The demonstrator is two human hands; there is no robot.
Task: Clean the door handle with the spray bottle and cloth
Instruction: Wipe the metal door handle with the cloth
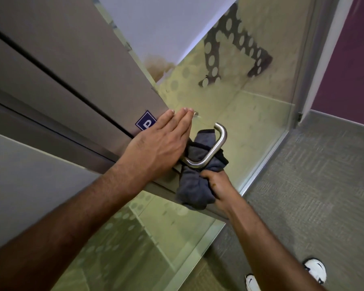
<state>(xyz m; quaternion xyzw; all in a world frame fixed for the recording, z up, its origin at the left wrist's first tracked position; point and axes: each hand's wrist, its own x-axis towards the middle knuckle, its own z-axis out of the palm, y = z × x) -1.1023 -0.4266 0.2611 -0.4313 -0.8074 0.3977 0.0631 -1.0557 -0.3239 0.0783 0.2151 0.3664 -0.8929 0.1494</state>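
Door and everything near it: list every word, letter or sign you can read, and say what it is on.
"P": a white letter on a dark blue square sticker stuck on the grey door panel, partly covered by the left hand.
Any other text on that sticker is hidden. No other writing is visible.

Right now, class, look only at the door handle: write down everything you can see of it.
The door handle is a brushed, silver-coloured metal bar of round section, bent into a U with rounded corners. It is fixed to the glass door, standing out from it. A dark grey cloth is threaded behind the bar and bunched round it, gripped below by the right hand. The left hand lies flat on the door beside the handle's lower mount, hiding it.
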